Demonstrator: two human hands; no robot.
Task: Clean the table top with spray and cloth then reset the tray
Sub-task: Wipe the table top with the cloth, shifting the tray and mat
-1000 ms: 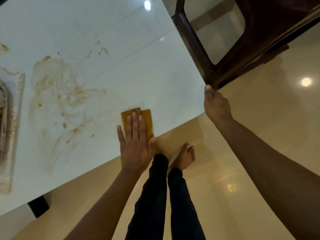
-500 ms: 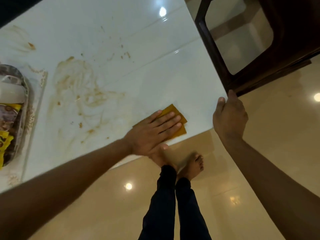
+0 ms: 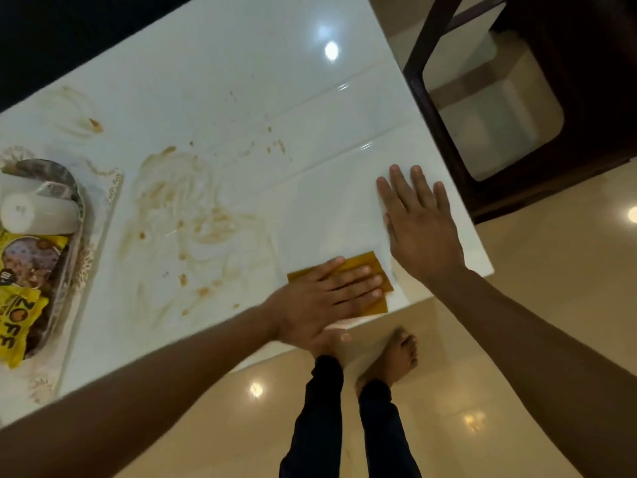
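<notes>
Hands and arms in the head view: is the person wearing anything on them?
Nothing shows on either. The left hand and right hand are bare, with no gloves, rings or watch visible, and both forearms are uncovered, no sleeves in view. Lower down, dark trousers and bare feet.

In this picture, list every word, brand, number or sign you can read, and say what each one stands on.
"ZOFF": black letters on the yellow packet lying in the tray at the table's left end.
Small print on the dark round label above it, on the same packet: too blurred to read.
White bottle in the tray: faint mark, unreadable.
Cloth, table top: no text.
</notes>
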